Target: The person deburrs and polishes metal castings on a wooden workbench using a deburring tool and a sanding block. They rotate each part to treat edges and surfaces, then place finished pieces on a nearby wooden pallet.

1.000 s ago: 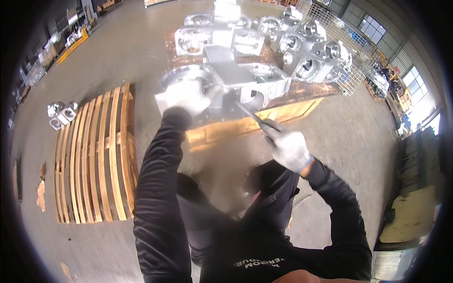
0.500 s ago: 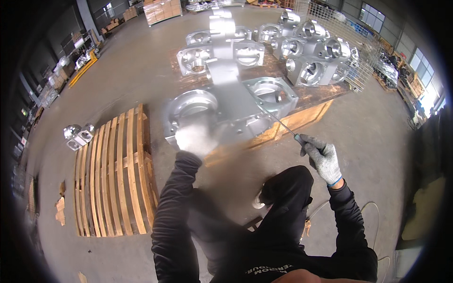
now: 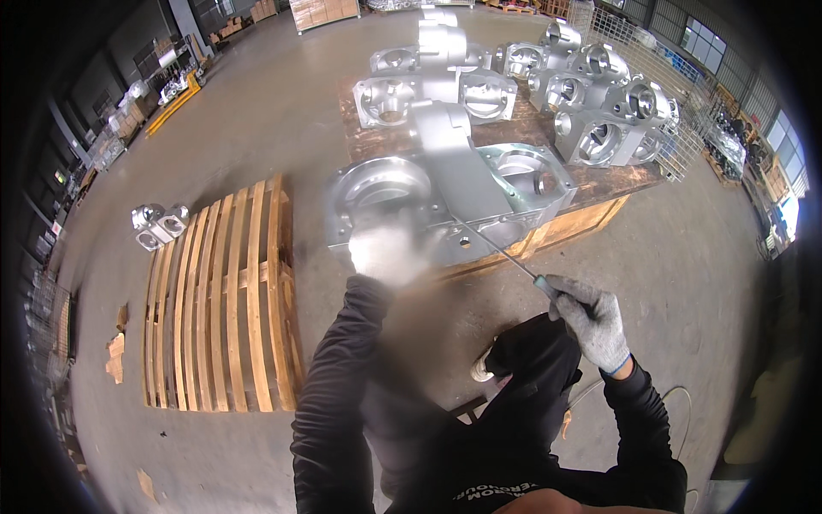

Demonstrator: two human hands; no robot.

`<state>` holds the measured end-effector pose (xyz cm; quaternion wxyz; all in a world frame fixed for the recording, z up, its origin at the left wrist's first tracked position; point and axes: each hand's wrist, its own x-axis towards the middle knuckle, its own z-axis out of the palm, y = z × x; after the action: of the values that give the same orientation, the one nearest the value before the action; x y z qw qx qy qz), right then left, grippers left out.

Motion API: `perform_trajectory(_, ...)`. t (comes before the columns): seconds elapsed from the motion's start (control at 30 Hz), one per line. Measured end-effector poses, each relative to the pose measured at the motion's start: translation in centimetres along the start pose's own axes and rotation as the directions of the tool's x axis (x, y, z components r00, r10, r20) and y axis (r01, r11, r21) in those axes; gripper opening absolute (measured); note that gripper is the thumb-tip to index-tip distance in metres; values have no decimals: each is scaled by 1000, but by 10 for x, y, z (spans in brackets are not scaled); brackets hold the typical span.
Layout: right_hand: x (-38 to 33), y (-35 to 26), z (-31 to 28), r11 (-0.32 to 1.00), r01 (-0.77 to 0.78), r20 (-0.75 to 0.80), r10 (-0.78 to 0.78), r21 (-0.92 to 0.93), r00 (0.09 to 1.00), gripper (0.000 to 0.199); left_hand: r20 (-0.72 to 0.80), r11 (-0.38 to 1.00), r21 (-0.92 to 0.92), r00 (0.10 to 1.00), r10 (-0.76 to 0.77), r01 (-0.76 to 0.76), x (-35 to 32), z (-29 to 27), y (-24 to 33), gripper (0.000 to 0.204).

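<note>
A large silvery metal casting with two wide round openings lies at the near edge of a wooden-sided bench. My right hand, in a grey-white knit glove, is closed around the green handle of a long screwdriver-like tool. Its thin shaft slants up and left, and the tip meets the casting's near face beside a small hole. My gloved left hand is at the casting's near left corner, below the left opening. Glare and blur hide its fingers.
More silvery castings stand behind on the bench, with a further cluster at the right. A wooden pallet lies on the floor at left, a small casting by its corner. Wire mesh rises behind the bench.
The whole view has shifted, so the scene sits further right. The tool's tip has come nearer me and leftward across the casting to its near face. My left hand stays at the near left corner.
</note>
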<state>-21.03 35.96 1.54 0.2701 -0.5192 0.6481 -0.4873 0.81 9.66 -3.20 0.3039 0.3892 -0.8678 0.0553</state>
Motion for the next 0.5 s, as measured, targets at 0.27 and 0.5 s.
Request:
perform_trajectory(0.27, 92, 3, 27, 993, 24, -15, -26, -114, 1000, 35, -62, 998, 39, 997, 47, -45, 1, -1, 1, 59)
perform_trajectory(0.5, 165, 26, 31, 927, 159, 4, -168, -339, 986, 36, -91, 999, 15, 995, 49, -48, -1, 1, -1, 59)
